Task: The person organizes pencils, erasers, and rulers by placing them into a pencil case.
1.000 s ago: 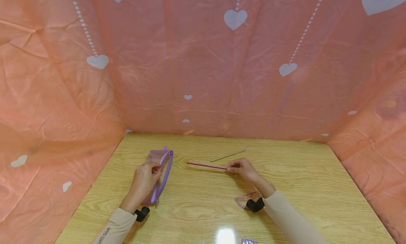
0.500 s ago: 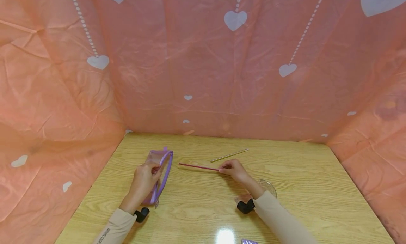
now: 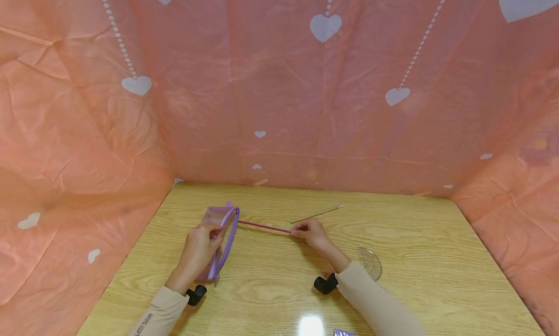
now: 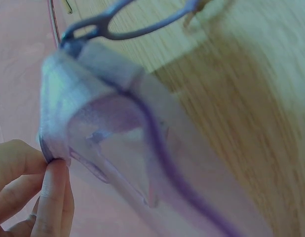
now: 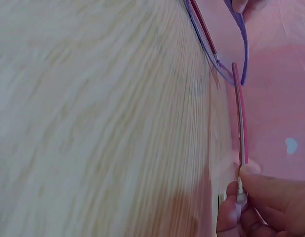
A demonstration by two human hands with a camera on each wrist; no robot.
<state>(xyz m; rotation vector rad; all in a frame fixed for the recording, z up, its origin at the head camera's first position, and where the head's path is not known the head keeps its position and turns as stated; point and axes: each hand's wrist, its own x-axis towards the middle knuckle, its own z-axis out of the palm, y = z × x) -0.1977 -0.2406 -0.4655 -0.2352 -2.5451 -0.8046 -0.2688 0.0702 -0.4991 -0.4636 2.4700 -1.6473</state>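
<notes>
In the head view a see-through purple zip pouch (image 3: 212, 217) lies on the left of the table with its mouth facing right. My left hand (image 3: 198, 246) pinches the upper edge of that mouth between thumb and fingers, raising it in the left wrist view. My right hand (image 3: 311, 233) pinches a dark pink pencil (image 3: 264, 226) near its white-tipped end. The pencil's far end points left and overlaps the pouch's mouth in the head view. Inside the pouch a red stick-like item (image 5: 204, 27) shows in the right wrist view.
A gold pencil (image 3: 316, 214) lies just beyond the right hand. Near the right sleeve rests a clear protractor (image 3: 370, 263). A shiny purple item (image 3: 343, 332) is cut off at the front edge of the view. Pink heart-print sheeting (image 3: 288, 156) walls the table.
My right hand has moved left with the pink pencil, bringing its far end to the pouch's mouth. The protractor has come out from behind the right arm. The left hand stays put.
</notes>
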